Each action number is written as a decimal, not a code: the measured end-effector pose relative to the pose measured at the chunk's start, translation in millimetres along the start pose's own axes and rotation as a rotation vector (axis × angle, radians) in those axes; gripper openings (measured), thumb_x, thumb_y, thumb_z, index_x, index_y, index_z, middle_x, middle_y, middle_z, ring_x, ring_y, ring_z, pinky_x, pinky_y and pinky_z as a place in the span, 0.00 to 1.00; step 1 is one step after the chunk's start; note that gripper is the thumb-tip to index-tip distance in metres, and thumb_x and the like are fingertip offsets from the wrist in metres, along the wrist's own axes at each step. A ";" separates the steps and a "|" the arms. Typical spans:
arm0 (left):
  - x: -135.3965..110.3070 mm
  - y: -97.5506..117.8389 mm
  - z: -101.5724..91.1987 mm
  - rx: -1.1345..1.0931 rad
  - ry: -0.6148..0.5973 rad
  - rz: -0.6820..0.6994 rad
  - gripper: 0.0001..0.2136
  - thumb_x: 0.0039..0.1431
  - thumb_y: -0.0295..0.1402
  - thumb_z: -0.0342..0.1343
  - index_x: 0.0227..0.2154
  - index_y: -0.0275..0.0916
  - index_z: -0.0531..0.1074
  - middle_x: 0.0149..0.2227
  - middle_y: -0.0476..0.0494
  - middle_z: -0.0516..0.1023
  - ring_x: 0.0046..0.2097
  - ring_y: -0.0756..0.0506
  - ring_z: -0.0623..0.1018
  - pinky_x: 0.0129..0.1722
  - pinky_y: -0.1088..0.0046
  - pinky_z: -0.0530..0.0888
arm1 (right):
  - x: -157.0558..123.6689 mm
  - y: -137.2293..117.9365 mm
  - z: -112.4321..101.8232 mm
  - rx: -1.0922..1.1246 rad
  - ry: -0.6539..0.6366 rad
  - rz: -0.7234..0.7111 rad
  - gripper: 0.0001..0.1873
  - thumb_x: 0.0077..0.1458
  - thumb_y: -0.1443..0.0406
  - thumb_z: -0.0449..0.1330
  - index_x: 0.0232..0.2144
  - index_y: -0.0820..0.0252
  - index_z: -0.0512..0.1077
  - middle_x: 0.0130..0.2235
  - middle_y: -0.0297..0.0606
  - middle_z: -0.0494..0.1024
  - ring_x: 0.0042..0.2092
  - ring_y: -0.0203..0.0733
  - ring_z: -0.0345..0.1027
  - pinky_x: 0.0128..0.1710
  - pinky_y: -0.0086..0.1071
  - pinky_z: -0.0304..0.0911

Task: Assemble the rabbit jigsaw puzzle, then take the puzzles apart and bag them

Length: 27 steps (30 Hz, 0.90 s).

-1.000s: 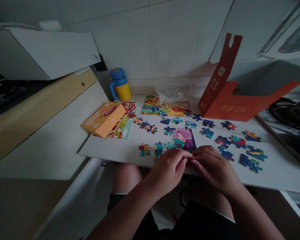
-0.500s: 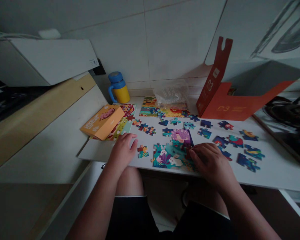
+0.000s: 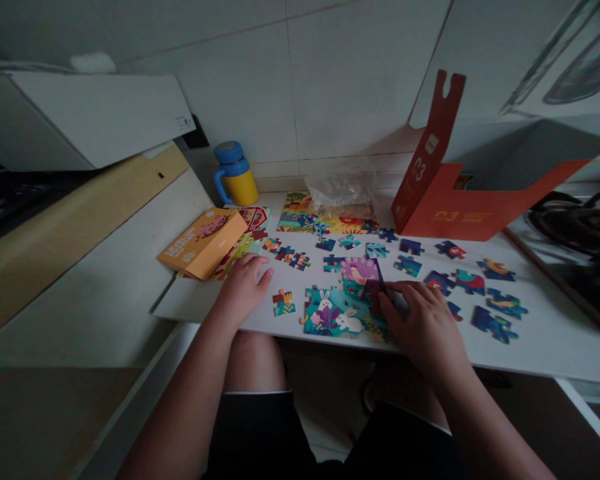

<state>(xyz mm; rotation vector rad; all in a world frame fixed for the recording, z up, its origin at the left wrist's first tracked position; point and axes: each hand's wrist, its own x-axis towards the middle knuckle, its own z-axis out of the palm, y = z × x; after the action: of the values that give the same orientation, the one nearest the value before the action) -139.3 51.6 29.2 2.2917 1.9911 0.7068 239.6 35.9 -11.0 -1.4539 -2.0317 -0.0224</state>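
A partly joined jigsaw (image 3: 341,308) with rabbits and a purple patch lies near the front edge of the white board (image 3: 555,337). My right hand (image 3: 420,320) rests on its right side, fingers pressed down on a piece at the edge of the joined part. My left hand (image 3: 243,288) lies flat on the board to the left, fingers stretched out, holding nothing. A single loose piece (image 3: 283,302) lies between my left hand and the joined part.
Several loose blue pieces (image 3: 495,310) are scattered to the right and behind. An orange box (image 3: 203,243) sits at the left on a finished picture. A yellow and blue mug (image 3: 236,174), a plastic bag (image 3: 341,187) and an open red carton (image 3: 450,200) stand at the back.
My left hand left my right hand and moved out to the left, settling flat on the board. The joined part, earlier covered by both hands, now shows. My right hand reached slightly forward.
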 end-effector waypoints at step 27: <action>85.8 -32.9 -3.2 0.099 -0.175 -0.039 0.13 0.63 0.43 0.63 0.44 0.40 0.78 0.52 0.35 0.79 0.57 0.36 0.78 0.62 0.59 0.73 | 0.4 -2.7 -1.2 0.021 -0.082 -0.028 0.11 0.68 0.59 0.62 0.49 0.53 0.78 0.52 0.46 0.79 0.53 0.58 0.72 0.55 0.55 0.69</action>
<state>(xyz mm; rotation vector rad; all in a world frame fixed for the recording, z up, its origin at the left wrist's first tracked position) -164.2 137.9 49.2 2.2708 2.0263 0.3979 237.7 34.7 -8.9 -1.4355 -2.1116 0.0476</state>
